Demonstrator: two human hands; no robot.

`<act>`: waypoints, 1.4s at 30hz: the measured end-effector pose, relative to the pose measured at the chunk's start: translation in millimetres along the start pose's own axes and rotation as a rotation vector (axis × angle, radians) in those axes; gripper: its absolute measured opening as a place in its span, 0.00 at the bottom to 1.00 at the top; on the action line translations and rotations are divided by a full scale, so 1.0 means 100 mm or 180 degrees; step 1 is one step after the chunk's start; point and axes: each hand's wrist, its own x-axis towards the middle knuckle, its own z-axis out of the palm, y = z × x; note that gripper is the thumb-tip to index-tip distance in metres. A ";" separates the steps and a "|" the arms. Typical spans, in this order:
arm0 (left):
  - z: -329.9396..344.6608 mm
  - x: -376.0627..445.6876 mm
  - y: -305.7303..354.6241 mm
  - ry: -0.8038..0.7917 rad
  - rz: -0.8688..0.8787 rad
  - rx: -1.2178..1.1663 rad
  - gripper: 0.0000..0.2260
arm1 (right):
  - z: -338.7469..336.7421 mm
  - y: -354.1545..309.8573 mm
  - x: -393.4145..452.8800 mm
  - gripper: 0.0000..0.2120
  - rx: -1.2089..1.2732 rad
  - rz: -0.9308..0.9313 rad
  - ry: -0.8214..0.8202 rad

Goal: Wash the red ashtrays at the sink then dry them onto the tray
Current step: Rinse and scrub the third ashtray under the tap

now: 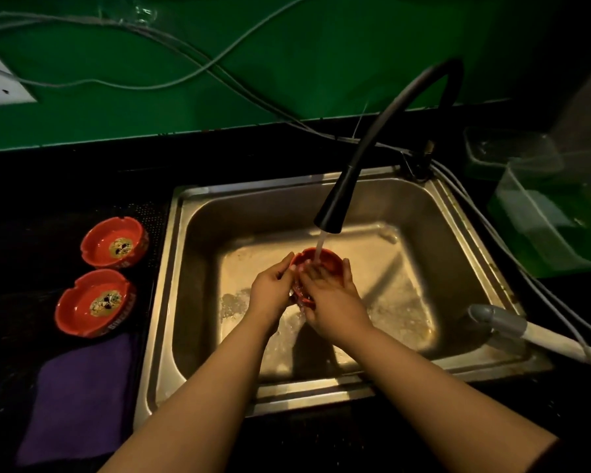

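Left hand (272, 290) grips a round red ashtray (316, 259) under the black tap's (331, 213) stream; right hand (331, 295) fingers rub inside it. 2 red ashtrays (113, 242) sit left on the dark tray (147, 213), apparently done; drying with the purple cloth (79, 397) remains.

White lettering is showing on the outer side wall of the nearer red ashtray (94, 303) on the bench, beginning "SIN", with the remaining letters running too blurred and dark to read. The farther red ashtray (114, 242) is showing a few white marks low on its wall, illegible. Both are carrying a round printed emblem in the bowl, no words resolving.
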 end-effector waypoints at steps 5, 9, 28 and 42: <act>0.02 0.03 -0.03 0.0064 -0.0070 -0.0110 0.16 | -0.05 0.17 -0.11 0.25 0.0283 -0.0346 0.0225; 0.02 0.05 -0.06 0.0044 -0.0034 -0.0084 0.16 | -0.05 0.26 -0.09 0.32 -0.0041 -0.0032 0.0097; 0.03 0.15 -0.10 0.0005 -0.0002 -0.0144 0.16 | 0.02 0.14 0.09 0.26 0.0056 -0.0273 0.0120; -0.12 0.29 -0.06 0.0031 -0.0065 0.0100 0.15 | 0.06 0.31 0.09 0.32 0.0038 -0.0271 -0.0028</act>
